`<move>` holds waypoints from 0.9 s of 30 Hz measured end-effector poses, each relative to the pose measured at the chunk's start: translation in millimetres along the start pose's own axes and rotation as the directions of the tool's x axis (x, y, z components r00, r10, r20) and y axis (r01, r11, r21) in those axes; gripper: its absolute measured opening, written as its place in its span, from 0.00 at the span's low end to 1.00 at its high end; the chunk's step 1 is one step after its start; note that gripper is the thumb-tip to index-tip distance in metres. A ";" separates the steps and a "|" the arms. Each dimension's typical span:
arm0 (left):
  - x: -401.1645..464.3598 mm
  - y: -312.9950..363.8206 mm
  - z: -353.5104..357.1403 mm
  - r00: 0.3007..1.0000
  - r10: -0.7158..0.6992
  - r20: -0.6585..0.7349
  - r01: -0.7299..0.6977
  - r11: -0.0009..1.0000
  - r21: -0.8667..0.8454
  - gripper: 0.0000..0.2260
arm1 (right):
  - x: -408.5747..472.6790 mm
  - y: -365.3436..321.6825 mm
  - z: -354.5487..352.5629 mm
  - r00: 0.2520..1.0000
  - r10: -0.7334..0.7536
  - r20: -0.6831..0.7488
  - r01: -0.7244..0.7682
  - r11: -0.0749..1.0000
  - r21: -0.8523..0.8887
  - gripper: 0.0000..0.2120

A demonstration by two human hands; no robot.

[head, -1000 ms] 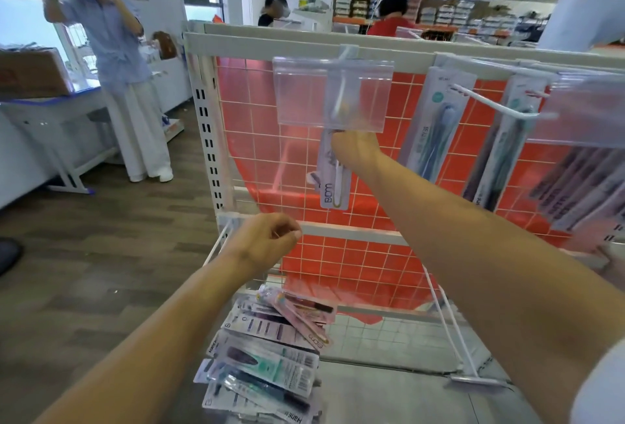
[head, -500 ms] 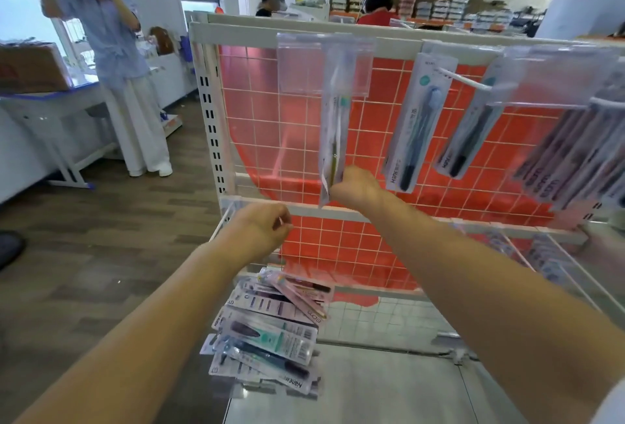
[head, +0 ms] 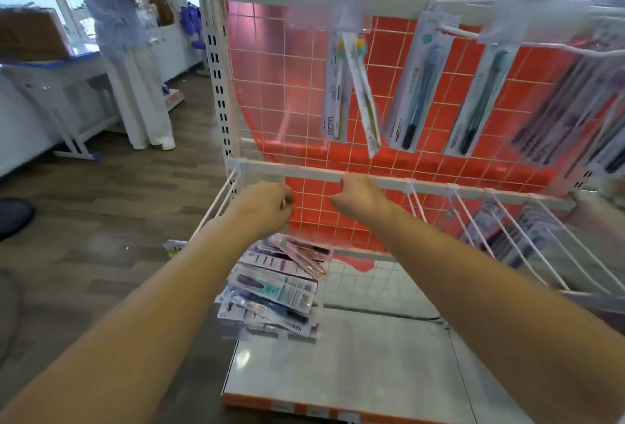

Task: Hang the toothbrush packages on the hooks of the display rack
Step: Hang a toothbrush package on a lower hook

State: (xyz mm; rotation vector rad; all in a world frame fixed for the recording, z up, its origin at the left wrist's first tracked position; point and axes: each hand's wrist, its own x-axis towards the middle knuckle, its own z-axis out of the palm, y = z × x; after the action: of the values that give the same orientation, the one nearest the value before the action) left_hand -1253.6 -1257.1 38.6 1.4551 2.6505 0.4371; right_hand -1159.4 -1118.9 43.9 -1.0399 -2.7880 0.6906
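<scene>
Two toothbrush packages [head: 334, 95] hang side by side from the top-left hook, under a clear price tag [head: 333, 0] on the red grid display rack [head: 270, 102]. One of them tilts to the right. My right hand [head: 358, 197] is below them at the middle crossbar, fingers loosely curled, holding nothing. My left hand [head: 263, 203] hovers beside it, also loosely curled and empty. A pile of toothbrush packages [head: 277, 288] lies on the base shelf under my hands.
More packages [head: 416, 85] hang on hooks to the right, with a dense bundle [head: 568, 112] at the far right. Long white wire hooks [head: 507, 237] stick out from the lower bar. A person [head: 125, 34] stands at the left by a table. The grey base shelf [head: 355, 356] lies below.
My right hand has let go of the package it hung on the top-left hook and dropped to the middle bar. My left hand stayed near the bar.
</scene>
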 end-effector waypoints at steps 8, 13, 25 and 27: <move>-17.0 -1.5 19.5 0.999 -0.019 0.026 0.020 1.000 -0.020 0.12 | -16.9 13.7 20.1 0.997 0.041 0.068 -0.039 0.999 -0.028 0.02; -21.1 -12.7 41.5 0.998 -0.035 0.054 0.036 0.999 -0.013 0.10 | -20.9 18.6 42.7 0.993 0.048 0.112 -0.044 0.998 -0.038 0.03; -33.1 -59.9 109.0 0.974 -0.167 0.153 0.180 0.981 -0.068 0.11 | -10.0 29.7 114.9 0.974 0.042 0.222 -0.017 0.994 -0.113 0.11; -35.1 -66.4 122.3 0.966 -0.200 0.162 0.214 0.974 -0.075 0.11 | -9.2 31.8 129.6 0.971 0.060 0.233 -0.033 0.992 -0.119 0.13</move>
State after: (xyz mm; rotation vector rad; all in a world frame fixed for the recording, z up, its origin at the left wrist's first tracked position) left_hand -1262.6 -1294.9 -99.5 1.1217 2.5866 0.4037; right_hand -1163.4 -1153.1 -85.4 -1.1144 -3.0480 0.7116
